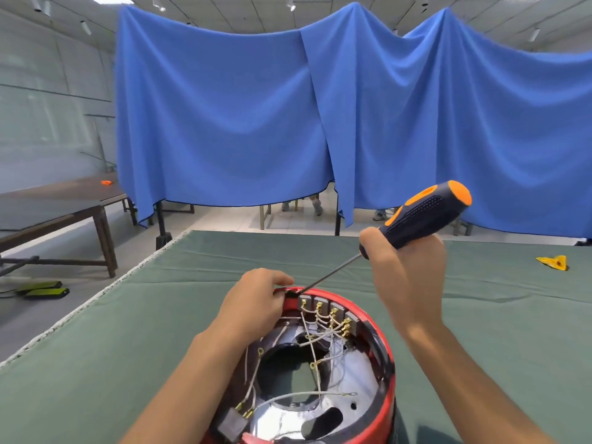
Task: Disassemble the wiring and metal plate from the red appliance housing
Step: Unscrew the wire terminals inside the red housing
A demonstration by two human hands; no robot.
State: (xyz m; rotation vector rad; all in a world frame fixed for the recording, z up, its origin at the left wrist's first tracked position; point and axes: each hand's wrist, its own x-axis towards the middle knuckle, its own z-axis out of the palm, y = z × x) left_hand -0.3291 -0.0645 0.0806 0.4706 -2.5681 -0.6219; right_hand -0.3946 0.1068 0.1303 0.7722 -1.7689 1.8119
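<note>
The round red appliance housing [381, 354] lies open side up on the green table cover, near me. Inside it sit a shiny metal plate [358, 389] with a large centre hole, white wires [320, 334] with brass ring terminals, and a row of grey terminal blocks [323, 304] along the far wall. My left hand [256, 302] grips the housing's far left rim. My right hand [407, 267] holds a dark blue and orange screwdriver [423, 213], its thin shaft slanting down left, with the tip at the rim beside my left fingers.
A yellow scrap [552, 262] lies on the green table cover [160, 315] at the far right. Blue cloth [288, 116] hangs behind the table. A brown bench [64, 206] stands to the left, with green-black objects [45, 290] on the floor.
</note>
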